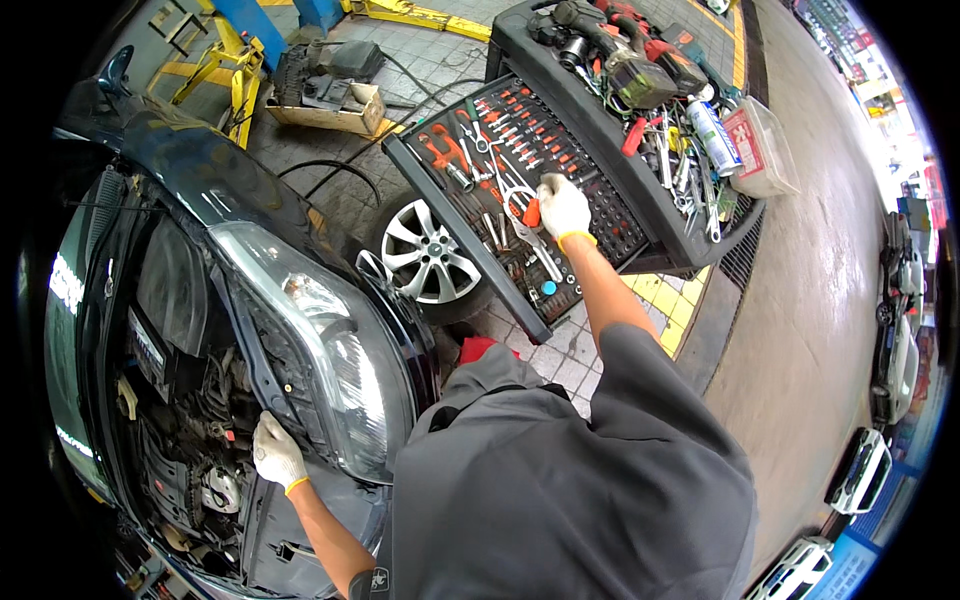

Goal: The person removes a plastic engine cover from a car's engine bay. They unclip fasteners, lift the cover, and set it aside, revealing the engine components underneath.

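Note:
My left hand (278,452), in a white knit glove with a yellow cuff, is at the engine bay (190,440) of a dark car, beside the headlight (330,350). Its fingers are curled together; whatever they may hold is hidden. My gloved right hand (564,208) is over the pulled-out tool drawer (440,205), fingers closed. An orange handle (532,213) shows at its palm side, seemingly in the grip; the rest of that tool cannot be made out. Pliers (513,190), an adjustable wrench (540,250) and rows of sockets (605,210) lie around it.
On the cart top (640,150) are cordless power tools (640,75), loose wrenches (685,175), a spray can (715,138) and a clear plastic bin (760,150). An alloy wheel (432,250) stands below the drawer. A cardboard box of parts (330,105) and yellow lift arms (243,85) are behind.

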Demonstrator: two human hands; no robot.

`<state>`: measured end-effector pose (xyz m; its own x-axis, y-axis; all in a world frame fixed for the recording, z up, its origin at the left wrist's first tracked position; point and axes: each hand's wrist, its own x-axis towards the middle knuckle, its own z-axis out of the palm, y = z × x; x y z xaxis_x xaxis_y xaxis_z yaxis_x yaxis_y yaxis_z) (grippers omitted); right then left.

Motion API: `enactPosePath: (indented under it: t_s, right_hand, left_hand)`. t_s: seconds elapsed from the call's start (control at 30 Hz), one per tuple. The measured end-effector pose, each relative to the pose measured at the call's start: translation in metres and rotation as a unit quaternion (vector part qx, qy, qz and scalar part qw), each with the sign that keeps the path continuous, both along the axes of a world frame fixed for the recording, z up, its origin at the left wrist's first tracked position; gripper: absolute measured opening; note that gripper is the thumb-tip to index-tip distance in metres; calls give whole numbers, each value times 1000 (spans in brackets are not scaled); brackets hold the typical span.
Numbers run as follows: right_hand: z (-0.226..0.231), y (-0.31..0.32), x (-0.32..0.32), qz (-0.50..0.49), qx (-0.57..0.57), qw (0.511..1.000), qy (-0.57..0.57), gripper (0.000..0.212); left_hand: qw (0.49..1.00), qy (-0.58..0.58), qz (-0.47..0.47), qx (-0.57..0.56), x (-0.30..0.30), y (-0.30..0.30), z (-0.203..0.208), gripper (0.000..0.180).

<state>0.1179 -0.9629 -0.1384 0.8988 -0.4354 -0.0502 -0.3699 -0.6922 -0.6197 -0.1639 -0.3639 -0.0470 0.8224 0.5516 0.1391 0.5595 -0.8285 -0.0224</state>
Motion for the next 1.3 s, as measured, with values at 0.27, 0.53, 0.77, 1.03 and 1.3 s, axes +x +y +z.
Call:
enactPosePath:
  t_s: [0.27, 0.53, 0.77, 1.03, 1.3]
  right_hand:
    - [-49, -10, 134, 46, -53, 996, 45, 40]
    - [-60, 5, 188, 71, -107, 983, 130, 41]
    - [-83, -7, 210, -21, 15, 996, 83, 48]
    - [-37, 59, 165, 15, 281, 951, -131, 34]
    - [120, 223, 17, 261, 506, 822, 16, 26]
  left_hand:
    - [1000, -27, 6, 1, 1, 1, -2, 48]
    - [1000, -20, 11, -3, 4, -4, 3, 44]
    - [1000, -23, 13, 1, 6, -7, 0, 43]
    - [982, -172, 5, -75, 10, -26, 31, 27]
    - [943, -180, -132, -247, 71, -123, 108, 32]
